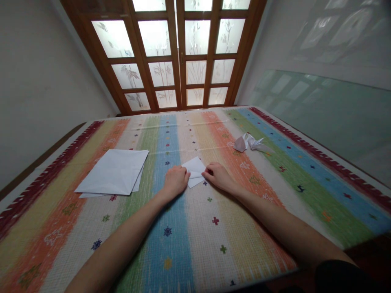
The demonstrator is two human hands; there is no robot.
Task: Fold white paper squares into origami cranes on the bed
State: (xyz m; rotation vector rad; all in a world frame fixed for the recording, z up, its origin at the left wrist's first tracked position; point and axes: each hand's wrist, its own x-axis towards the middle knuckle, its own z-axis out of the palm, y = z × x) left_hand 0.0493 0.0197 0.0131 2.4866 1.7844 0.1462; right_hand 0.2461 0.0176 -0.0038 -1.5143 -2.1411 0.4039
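Note:
A small folded sheet of white paper (194, 166) lies on the striped tablecloth in front of me, with a crease across it and one corner pointing toward me. My left hand (177, 179) is closed on its left corner, fingers curled and thumb on top. At the opposite corner, my right hand (217, 175) pinches the paper between thumb and fingers. Both hands rest low, close to the cloth. The fingertips partly hide the paper's left and right corners.
To the left lies a stack of white paper sheets (114, 171). Folded paper figures (250, 143) sit at the back right. The striped tablecloth (168, 252) covers the table. Beyond its far edge stand wood-framed glass doors (181, 61); a glass panel (317, 110) leans along the right wall.

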